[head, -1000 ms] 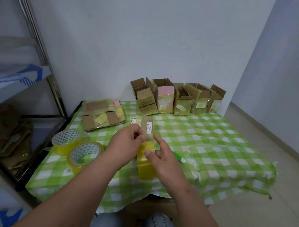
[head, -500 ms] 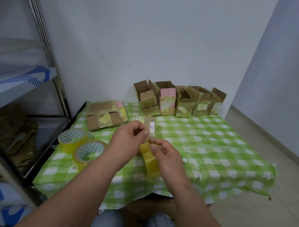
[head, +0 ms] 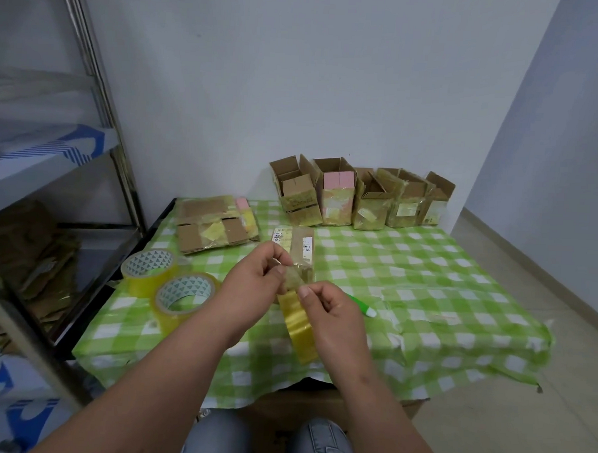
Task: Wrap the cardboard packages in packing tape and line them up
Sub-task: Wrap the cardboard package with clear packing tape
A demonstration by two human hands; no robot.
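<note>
Left hand [head: 259, 279] pinches the flat cardboard package [head: 301, 260] above table centre. Right hand [head: 328, 306] pinches the tape [head: 298, 324] hanging off it. Two tape rolls [head: 166, 282] sit left; five wrapped boxes [head: 357, 198] lined against wall.

Tablecloth [head: 409, 265]: green-and-white check. Two tape rolls [head: 181, 298] at left: translucent yellow, the inner cores white with a pattern of small teal triangles. Tape strip [head: 300, 324] between the hands: the same clear yellow. Boxes along the wall [head: 360, 198]: brown cardboard under yellowish tape, one showing a pink block [head: 339, 180] at its top (a second pink piece lies by the flattened brown stack [head: 215, 227]). Pen [head: 362, 306]: green with a white tip. Jeans [head: 326, 443]: faded blue.
</note>
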